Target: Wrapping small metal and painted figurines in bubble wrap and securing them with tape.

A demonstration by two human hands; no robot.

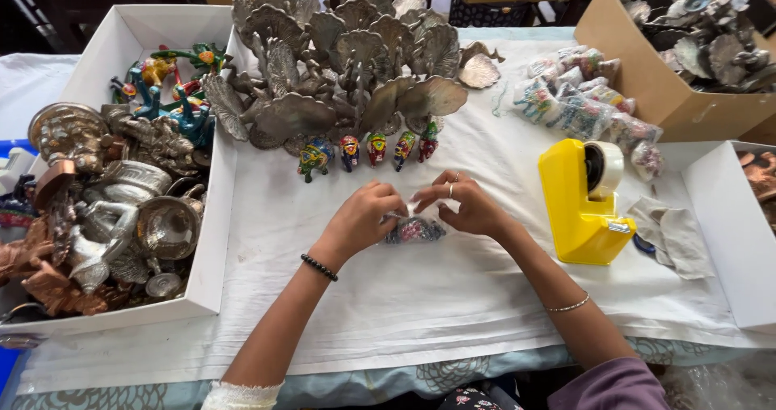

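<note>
Right at the middle of the worktop (404, 297), which is covered with a white cloth, both hands meet over a small figurine wrapped in clear plastic (414, 230). The left hand (364, 217), with a dark bead bracelet at its wrist, pinches the wrap from the left; the right hand (467, 204), wearing a ring and a thin bangle, grips it from the right, fingers curled onto the plastic. The wrapped figurine lies flat on the cloth between the two hands, its long axis running roughly left to right across the worktop; which end is its head I cannot tell through the crinkled wrap. Just beyond the hands stands a row of five painted elephant figurines (368, 151), upright, side by side. Behind them is a dense cluster of silver metal peacock figures (347, 62) with fanned tails. To the right, near the right hand but apart from it, stands a yellow tape dispenser (580, 204), with a folded cloth (675, 232) beside it and a heap of already wrapped figurines (586, 103) further back. A white box (214, 240) on the left holds silver and copper idols, and a cardboard box (655, 86) at the far right holds more metal pieces.
</note>
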